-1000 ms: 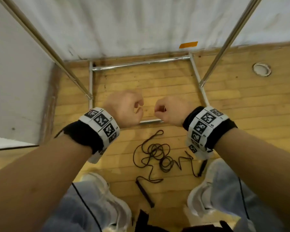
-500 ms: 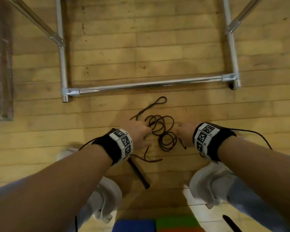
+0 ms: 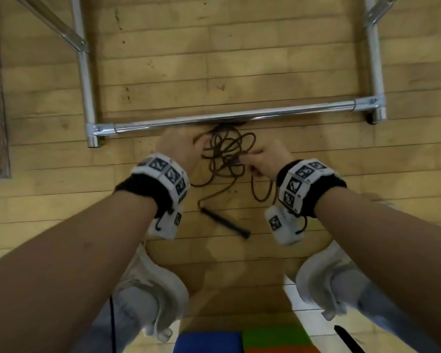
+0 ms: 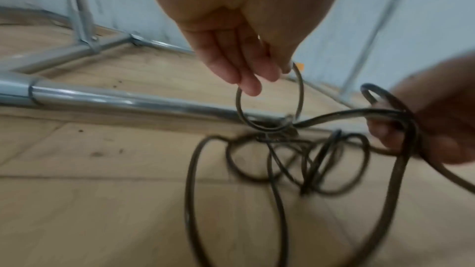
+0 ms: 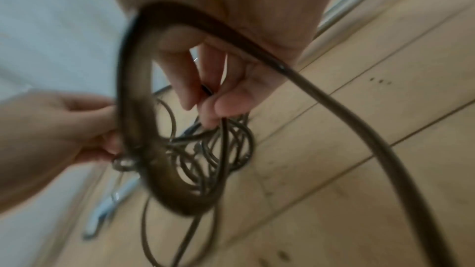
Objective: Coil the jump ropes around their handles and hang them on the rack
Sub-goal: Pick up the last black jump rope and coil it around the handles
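Now lifting off the wooden floor [image 3: 290, 59]: tangled dark-brown cord jump rope [image 3: 227, 151], left hand [image 3: 178, 146] pinching one loop, right hand [image 3: 267, 159] pinching another. Limp, springy, snag-prone; better grabbed by slim black handle [image 3: 224, 222].

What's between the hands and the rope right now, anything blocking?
Nothing visible. Both hands are already on the jump rope: the left hand lifts one loop, the right hand pinches several strands. The rope itself is tangled; one handle lies on the floor.
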`<state>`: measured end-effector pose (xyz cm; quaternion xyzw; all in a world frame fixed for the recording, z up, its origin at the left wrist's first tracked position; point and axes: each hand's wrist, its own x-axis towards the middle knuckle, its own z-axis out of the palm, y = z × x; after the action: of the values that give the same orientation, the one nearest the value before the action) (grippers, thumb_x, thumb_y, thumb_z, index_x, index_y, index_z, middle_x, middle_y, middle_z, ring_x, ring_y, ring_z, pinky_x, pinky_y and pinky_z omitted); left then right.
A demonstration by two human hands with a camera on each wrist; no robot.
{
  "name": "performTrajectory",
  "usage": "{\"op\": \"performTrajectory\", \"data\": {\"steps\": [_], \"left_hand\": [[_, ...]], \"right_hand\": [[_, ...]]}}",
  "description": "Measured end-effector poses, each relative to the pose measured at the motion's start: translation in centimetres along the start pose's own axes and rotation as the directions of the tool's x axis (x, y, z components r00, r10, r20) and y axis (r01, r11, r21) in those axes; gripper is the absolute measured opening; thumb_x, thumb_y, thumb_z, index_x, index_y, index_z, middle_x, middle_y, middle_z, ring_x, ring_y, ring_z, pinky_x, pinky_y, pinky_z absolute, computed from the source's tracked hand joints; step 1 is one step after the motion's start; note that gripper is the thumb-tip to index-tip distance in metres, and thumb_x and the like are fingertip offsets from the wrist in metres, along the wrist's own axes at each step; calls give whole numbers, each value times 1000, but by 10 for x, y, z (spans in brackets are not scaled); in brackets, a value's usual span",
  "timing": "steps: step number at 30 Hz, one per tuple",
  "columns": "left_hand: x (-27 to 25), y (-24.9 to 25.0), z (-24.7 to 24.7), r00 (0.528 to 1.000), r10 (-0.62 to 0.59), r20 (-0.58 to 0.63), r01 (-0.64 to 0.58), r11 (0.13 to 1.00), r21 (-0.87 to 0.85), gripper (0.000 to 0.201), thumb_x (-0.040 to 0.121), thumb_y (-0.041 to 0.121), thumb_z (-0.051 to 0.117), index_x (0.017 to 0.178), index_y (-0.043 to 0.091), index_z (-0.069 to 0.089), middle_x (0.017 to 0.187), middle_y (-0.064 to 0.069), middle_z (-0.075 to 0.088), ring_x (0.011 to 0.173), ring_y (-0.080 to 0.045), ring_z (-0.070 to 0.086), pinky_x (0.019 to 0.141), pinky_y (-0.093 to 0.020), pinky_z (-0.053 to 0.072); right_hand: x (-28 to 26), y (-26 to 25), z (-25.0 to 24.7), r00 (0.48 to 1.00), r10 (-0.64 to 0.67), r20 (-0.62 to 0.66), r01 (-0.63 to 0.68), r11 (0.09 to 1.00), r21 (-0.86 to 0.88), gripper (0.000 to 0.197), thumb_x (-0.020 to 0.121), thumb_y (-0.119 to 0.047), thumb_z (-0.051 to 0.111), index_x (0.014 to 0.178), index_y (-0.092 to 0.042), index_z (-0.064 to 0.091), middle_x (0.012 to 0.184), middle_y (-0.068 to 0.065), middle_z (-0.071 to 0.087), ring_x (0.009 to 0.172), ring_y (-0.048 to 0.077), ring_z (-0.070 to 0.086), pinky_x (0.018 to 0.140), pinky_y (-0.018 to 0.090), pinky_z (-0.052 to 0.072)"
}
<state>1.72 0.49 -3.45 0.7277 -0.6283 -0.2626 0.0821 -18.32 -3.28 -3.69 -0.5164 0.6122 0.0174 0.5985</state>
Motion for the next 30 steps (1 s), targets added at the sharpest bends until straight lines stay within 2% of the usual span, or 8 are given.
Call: {"op": "performTrajectory", "data": {"steps": [4, 8, 11, 16, 19, 22, 26, 30], "left_hand": [[5, -8, -10, 954, -202, -220, 143, 955, -258, 25, 87, 29, 61, 110, 24, 53, 73, 16, 55, 58, 2, 50, 50, -9, 33], [-20, -11, 4, 981, -185, 60, 188, 981, -41, 16, 82, 32, 56, 69, 23, 51, 59, 6, 51, 51, -12, 48, 44, -23, 34], [-33, -9, 16, 957, -193, 218, 188, 981, 44, 22, 83, 34, 53, 69, 18, 58, 58, 2, 54, 52, -17, 51, 48, -26, 43], [-48, -9, 27, 948, -167, 269, 195, 978, -79, 20, 90, 24, 43, 99, 21, 61, 86, 3, 64, 76, -17, 59, 64, -32, 50], [-55, -16, 33, 943, -69, 327, 72, 997, 2, 39, 84, 23, 53, 122, 15, 57, 117, -5, 57, 105, -23, 55, 88, -36, 49], [-62, -21, 40, 894, -25, 448, -45, 989, 144, 74, 77, 34, 66, 143, 21, 36, 143, -5, 36, 128, -23, 38, 102, -33, 40], [-58, -19, 51, 913, -72, 402, -15, 978, 209, 83, 74, 64, 65, 142, 25, 36, 142, -5, 41, 130, -23, 36, 108, -38, 36], [-53, -11, 65, 931, -86, 356, 23, 984, 179, 64, 87, 58, 54, 138, 20, 45, 136, -5, 48, 126, -23, 41, 103, -37, 39]], "right_hand": [[8, -22, -4, 993, -33, -115, 68, 945, 320, 23, 89, -19, 62, 76, -1, 67, 64, 8, 63, 45, 8, 56, 47, 17, 49], [15, -19, -11, 989, -81, -123, 123, 913, 390, 16, 90, -9, 59, 103, -1, 64, 85, 10, 65, 65, 12, 66, 64, 21, 57], [20, -2, -12, 978, -104, -182, 129, 983, 131, 35, 85, 0, 57, 119, -9, 53, 92, 2, 57, 79, 18, 64, 75, 32, 57], [10, 31, 0, 990, -142, 5, 130, 889, -439, 10, 81, -14, 56, 81, -24, 51, 85, -1, 55, 79, 18, 54, 63, 26, 43], [6, 44, 14, 972, -207, 111, 233, 781, -579, 25, 78, -27, 60, 103, -25, 54, 109, -5, 45, 92, 17, 49, 76, 31, 48], [7, 51, 22, 952, -256, 167, 294, 618, -729, 48, 78, -43, 62, 121, -26, 48, 126, -3, 38, 101, 22, 49, 87, 37, 47], [10, 56, 24, 940, -340, 5, 182, 491, -852, 60, 77, -51, 61, 127, -22, 44, 129, 6, 41, 115, 27, 41, 93, 43, 39], [12, 57, 24, 953, -300, -49, 89, 430, -898, 51, 82, -52, 56, 121, -18, 48, 119, 7, 54, 104, 28, 53, 88, 42, 40]]}}
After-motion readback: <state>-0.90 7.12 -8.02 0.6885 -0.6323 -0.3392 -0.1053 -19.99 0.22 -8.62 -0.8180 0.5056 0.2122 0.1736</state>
